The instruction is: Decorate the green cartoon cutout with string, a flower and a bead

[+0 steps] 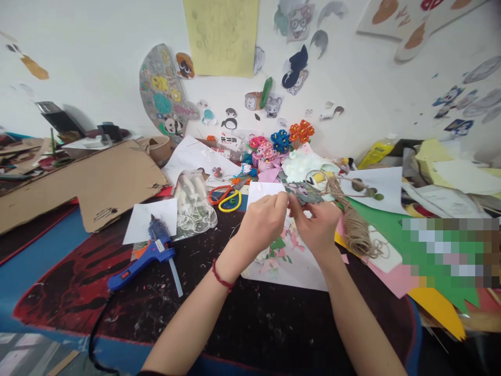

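Presently, on the bench [305,331], from left to right:

- Cardboard [84,188], one sheet, large, flat.
- Glue gun [158,252], blue, lying on its side, cord trailing off the near edge.
- Bag [191,203], clear, string inside.
- Scissors [230,201], red and yellow handles.
- Left hand [262,222], fingers closed in a pinch; contents hidden.
- Paper [301,277], white, beneath both hands, bearing pink and green pieces [279,245].
- Right hand [319,224], fingers closed, tips beside the left's; contents too small to tell.
- Twine [358,235], one hank, beside the right hand.

Handling note, by judgement: fine fingertip work suits a light pinch, one hand steadying while the other adjusts, both kept low over the paper to catch drops, wrists clear of loose pieces.
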Tool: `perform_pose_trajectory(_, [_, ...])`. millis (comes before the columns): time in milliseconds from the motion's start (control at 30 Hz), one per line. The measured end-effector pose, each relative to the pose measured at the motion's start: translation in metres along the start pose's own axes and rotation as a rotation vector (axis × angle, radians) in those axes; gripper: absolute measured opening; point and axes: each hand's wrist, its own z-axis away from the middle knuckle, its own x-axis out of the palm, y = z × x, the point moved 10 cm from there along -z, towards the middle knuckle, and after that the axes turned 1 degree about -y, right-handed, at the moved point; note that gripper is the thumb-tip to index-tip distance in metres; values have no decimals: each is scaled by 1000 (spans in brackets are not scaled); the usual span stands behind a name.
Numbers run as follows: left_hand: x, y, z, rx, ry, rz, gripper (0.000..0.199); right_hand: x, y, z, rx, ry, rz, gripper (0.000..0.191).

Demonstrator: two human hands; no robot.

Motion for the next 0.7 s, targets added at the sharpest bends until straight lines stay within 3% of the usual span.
perform_pose_trajectory(433, [-14, -4, 2, -48, 134, 178, 22, -2, -19, 2, -184, 63, -21, 36])
perform_pose_trajectory(567, [-16, -8, 4, -117, 165, 260, 23, -4, -23, 5, -255, 109, -40, 24])
perform_pose_trajectory(700, [-13, -16, 4, -194, 154, 377, 23, -2, -26, 5, -283, 77, -46, 15])
